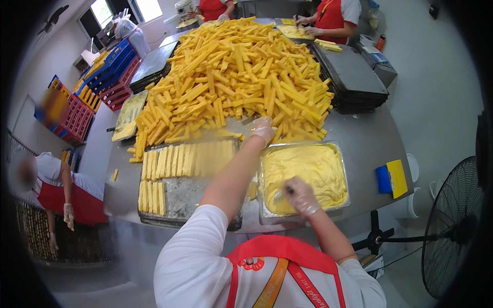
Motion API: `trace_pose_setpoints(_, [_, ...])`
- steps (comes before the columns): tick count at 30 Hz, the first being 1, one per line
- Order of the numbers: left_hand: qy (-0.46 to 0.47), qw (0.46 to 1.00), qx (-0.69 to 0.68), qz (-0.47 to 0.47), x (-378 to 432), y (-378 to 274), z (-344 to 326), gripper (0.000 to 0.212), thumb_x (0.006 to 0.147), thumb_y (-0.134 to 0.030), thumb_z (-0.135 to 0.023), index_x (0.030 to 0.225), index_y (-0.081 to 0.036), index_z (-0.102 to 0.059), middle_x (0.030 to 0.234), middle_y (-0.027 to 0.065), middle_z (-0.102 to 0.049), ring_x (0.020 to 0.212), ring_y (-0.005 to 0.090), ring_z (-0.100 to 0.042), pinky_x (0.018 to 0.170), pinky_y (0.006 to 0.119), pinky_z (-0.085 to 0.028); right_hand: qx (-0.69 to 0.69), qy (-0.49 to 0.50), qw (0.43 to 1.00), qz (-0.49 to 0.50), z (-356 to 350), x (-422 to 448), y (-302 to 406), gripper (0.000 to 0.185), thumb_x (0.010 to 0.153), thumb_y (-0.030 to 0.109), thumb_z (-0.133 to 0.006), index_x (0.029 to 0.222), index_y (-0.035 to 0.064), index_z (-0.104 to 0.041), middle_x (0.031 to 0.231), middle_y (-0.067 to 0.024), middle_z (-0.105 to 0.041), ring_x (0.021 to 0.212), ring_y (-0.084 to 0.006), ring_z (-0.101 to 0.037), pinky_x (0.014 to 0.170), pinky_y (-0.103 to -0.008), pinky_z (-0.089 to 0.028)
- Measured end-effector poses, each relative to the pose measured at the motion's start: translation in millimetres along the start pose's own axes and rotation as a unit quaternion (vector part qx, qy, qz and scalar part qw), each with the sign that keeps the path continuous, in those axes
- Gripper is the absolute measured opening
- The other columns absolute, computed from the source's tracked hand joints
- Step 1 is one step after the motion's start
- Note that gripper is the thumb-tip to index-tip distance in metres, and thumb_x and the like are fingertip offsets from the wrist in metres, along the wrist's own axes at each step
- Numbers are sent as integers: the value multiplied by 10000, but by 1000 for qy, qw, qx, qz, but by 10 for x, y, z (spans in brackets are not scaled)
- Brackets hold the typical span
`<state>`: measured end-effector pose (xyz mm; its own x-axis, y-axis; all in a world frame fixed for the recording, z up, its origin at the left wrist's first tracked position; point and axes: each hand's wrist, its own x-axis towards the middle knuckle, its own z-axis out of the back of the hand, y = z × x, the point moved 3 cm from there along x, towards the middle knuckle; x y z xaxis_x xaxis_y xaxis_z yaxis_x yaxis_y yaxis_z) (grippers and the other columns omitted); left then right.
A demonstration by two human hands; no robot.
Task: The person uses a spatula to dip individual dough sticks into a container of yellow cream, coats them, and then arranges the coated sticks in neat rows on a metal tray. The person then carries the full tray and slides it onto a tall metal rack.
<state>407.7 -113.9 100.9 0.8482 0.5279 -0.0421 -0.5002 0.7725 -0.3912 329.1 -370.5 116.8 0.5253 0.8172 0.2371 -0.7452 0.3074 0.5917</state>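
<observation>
A large heap of yellow cake or bread sticks (238, 73) covers the middle of the metal table. My left hand (263, 130), in a clear plastic glove, reaches to the heap's near edge; whether its fingers hold a stick cannot be made out. My right hand (302, 197), gloved too, grips the dark handle of a spreading tool (289, 189) over a metal pan (345, 181) of pale yellow cream (308, 161). The tool's blade is blurred at the cream. Left of the pan, a dark baking tray (188, 196) bears a row of coated sticks (173, 159) and a shorter row below.
Stacked dark trays (354, 73) stand at the right, others (154, 63) at the left, beside a second cream pan (129, 119). A blue and yellow object (393, 179) lies near the right edge. Several co-workers stand around. A fan (454, 227) is at the right.
</observation>
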Motion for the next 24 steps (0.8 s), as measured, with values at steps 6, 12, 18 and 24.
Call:
trace_pose_setpoints(6, [31,999,21,33,251,-52,-110,346,843,-356,-674,1110,-136,-679,1137,149,-642,1065,336,-604,912,430,-470,293,64,935,-188,-83,-20,-290,125,824,191,-689,913,120,-637,872,-120,-621,710,-318,-585,650,-375,-492])
trace_pose_setpoints(12, [-17,985,-169,40,-92,255,117,360,792,-207,-766,1085,-46,-631,873,134,-667,793,234,-659,713,364,-522,131,135,973,133,-79,-83,103,129,821,197,-671,899,107,-621,792,-123,-580,717,-328,-608,638,-420,-504])
trace_pose_setpoints(18, [21,896,-443,39,-939,318,518,300,842,-36,-695,1130,12,-630,1005,96,-650,749,139,-627,646,251,-538,-22,-16,999,-35,-85,121,-66,179,795,230,-689,901,100,-625,817,-143,-596,722,-351,-614,656,-435,-510])
trace_pose_setpoints(24, [59,852,-520,10,-1728,402,217,236,884,21,-602,1111,7,-666,1077,95,-661,833,151,-640,694,256,-546,277,81,946,-146,-154,-31,-303,302,799,289,-721,896,21,-624,775,-137,-648,693,-258,-626,653,-377,-512])
